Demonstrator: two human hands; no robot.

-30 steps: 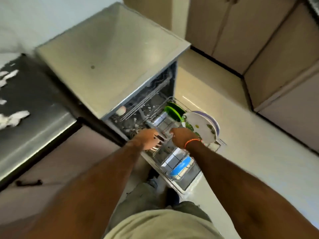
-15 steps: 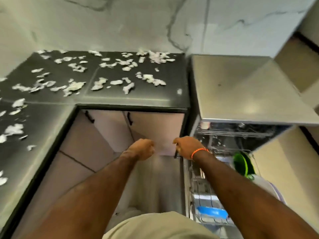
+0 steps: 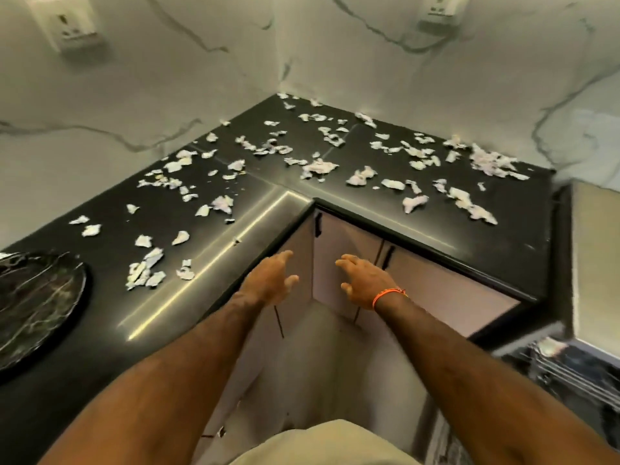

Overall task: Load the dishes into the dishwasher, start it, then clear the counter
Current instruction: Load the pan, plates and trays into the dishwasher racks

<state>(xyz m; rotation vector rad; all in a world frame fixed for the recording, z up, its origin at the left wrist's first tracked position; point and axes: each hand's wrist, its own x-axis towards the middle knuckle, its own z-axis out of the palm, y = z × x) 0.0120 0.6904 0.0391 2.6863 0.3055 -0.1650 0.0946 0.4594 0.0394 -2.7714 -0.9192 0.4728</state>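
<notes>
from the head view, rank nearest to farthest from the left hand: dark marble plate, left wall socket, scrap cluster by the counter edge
From the left hand:
1. scrap cluster, just left on the counter
2. dark marble plate, far left edge
3. left wall socket, high on the wall

A home kitchen: a black L-shaped desk (image 3: 335, 196) runs into a corner below white marble-veined walls (image 3: 167, 95) with 2 power sockets (image 3: 72, 26), pale cabinet doors (image 3: 419, 280) sit beneath it, and an open dishwasher (image 3: 570, 370) with wire racks stands at the right.
</notes>
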